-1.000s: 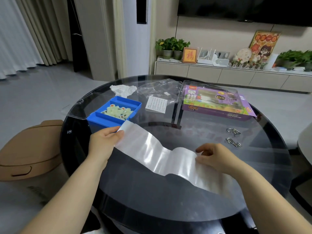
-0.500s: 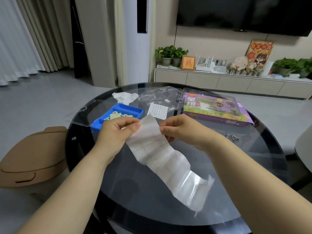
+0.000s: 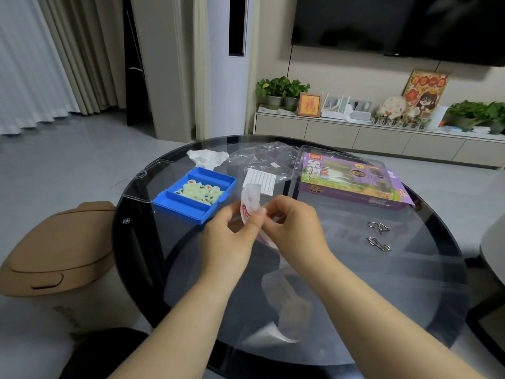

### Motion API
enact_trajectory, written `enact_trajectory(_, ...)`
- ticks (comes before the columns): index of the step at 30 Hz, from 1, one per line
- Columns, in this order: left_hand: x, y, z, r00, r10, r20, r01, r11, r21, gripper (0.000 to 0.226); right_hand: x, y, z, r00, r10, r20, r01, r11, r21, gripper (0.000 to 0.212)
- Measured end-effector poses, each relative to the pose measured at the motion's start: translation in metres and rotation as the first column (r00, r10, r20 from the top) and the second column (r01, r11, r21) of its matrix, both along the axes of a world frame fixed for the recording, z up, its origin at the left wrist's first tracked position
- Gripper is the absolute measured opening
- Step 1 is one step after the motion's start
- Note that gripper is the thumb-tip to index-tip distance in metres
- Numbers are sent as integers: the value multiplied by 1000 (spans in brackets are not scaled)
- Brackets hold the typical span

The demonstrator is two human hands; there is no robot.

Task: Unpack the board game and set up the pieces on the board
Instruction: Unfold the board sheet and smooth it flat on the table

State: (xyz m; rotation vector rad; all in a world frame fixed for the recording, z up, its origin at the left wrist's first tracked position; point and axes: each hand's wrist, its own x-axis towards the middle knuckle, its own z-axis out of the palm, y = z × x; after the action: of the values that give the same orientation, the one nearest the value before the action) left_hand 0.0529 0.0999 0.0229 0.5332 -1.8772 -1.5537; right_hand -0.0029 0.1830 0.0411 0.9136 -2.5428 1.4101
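1. Filling most of the view, a round dark glass table [image 3: 410,283] stands in a living room, seen from the seat of the person working at it.
2. A purple game box [image 3: 352,187] lies at the far right of the table, well apart from the hands.
3. A thin translucent board sheet [image 3: 250,196], folded narrow and marked in red, is the thing in hand. Its long axis runs from a raised top end over the table's middle down toward the person. The loose tail trails beside the right forearm; whether it touches the glass is unclear.
4. A blue tray [image 3: 191,212] sits just left of the hands.
5. The left hand [image 3: 229,242] and right hand [image 3: 295,231] meet close together at the sheet's upper part, each pinching it between thumb and fingertips.
6. Pale round pieces [image 3: 200,191] fill the tray's middle compartment.
7. The likely next move is to draw the folds apart sideways. The tail lies nearer the right hand.
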Motion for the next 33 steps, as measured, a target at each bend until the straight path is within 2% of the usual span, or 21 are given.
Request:
enact_trajectory(4,-6,-8,-13,996,83,-9,-81,986,148,32,0,4,0,999,-31,39,33,997,-69,34)
enact_trajectory(6,-7,-16,-16,996,82,-20,-74,966,249,25,-4,8,3,992,-32,120,50,987,-150,35)
enact_trajectory(10,-3,-33,-4,993,100,-60,-67,912,405,27,-19,25,12,939,-18,343,157,911,-381,28)
enact_trajectory(13,-3,-43,6,993,94,-75,-61,933,356,27,-30,38,14,868,62,492,174,892,-418,21)
enact_trajectory(17,-7,-42,10,993,105,-62,-85,960,267,29,-35,37,6,820,68,569,168,921,-352,19)
enact_trajectory(20,-8,-37,9,993,110,-31,-103,977,185,28,-34,29,1,857,-13,515,219,915,-339,18)
enact_trajectory(23,-10,-32,7,991,135,-15,-132,985,115,29,-23,21,1,957,-73,282,175,919,-355,5)
enact_trajectory(24,-11,-30,7,990,138,-10,-136,984,117,30,-19,19,-1,975,-54,217,132,923,-361,14)
enact_trajectory(27,-12,-26,7,989,145,-12,-142,981,129,32,-14,15,-6,990,-85,112,119,932,-342,40)
enact_trajectory(29,-12,-27,7,987,158,-12,-155,979,132,34,-16,15,-7,985,-157,75,174,913,-368,36)
enact_trajectory(31,-13,-29,6,986,169,-8,-166,975,150,34,-18,17,-6,975,-217,46,217,891,-398,20)
enact_trajectory(33,-14,-30,6,986,165,-6,-161,971,174,32,-20,19,-6,969,-244,29,234,880,-412,30)
